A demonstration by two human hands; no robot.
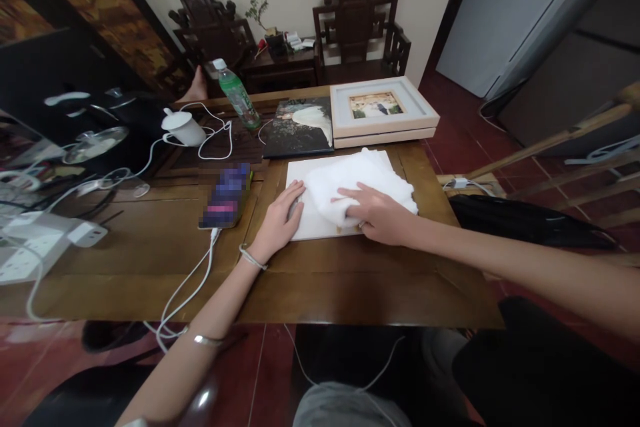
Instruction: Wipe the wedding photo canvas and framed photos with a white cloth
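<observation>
A white flat board or frame point(310, 223) lies on the wooden table point(150, 247) in front of me. My left hand point(280, 213) rests flat on its left edge, fingers stretched out, holding it still. My right hand point(375, 213) presses a white cloth point(360, 177) down on the board, fingers laid over the cloth's near fold. The cloth covers most of the board's right half.
Behind the board lie a dark photo print point(300, 127) and a light wooden picture frame point(383, 113). A phone point(226, 197) on a white cable, a green bottle point(237, 95), a white mug point(183, 127) and power strips point(40, 247) sit to the left. Dark chairs stand beyond.
</observation>
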